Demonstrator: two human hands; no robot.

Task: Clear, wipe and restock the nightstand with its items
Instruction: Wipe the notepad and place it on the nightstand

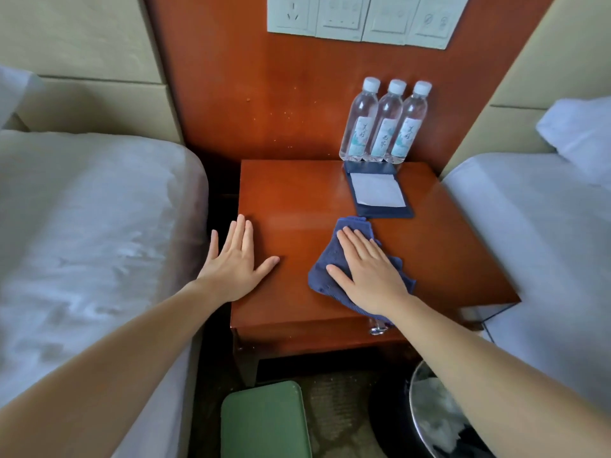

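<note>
Red-brown nightstand [297,193] set between two white beds, a blue cloth [355,226] pressed onto its top.
The left hand [236,259] is laid flat with straight fingers at the near left edge. The right hand [367,272] is spread flat on the cloth. Just beyond, a dark blue pad holder [377,211] with white paper is placed. Three capped water bottles [385,123] are lined up at the far right, their pale labels brushed with characters too blurred to read.

Hotel rm; 2 beds [99,209] w/ nightstand [291,193] between; 3 water bottles [386,123]; notepad [377,193]; wall switch panel [363,18]
</note>
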